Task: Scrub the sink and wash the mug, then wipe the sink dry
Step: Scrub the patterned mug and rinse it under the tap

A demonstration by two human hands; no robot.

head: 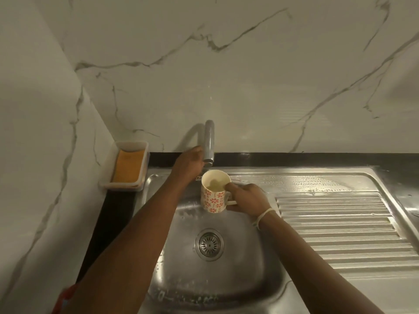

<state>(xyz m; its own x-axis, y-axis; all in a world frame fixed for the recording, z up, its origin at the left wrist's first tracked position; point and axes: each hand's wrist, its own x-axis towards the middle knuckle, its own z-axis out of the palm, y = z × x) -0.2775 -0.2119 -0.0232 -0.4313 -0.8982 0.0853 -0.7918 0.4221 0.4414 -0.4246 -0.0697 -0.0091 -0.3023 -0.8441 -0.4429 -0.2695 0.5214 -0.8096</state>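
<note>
A white mug with red flower patterns is held upright over the steel sink basin, just below the tap spout. My right hand grips its handle, thumb at the rim. My left hand reaches behind the spout, fingers hidden at the tap's base. Some water sits inside the mug. Soap foam clings to the sink walls around the drain.
A clear plastic tray holding an orange sponge sits on the black counter at the left, against the marble wall. A ribbed steel drainboard, wet and soapy at its back, extends to the right.
</note>
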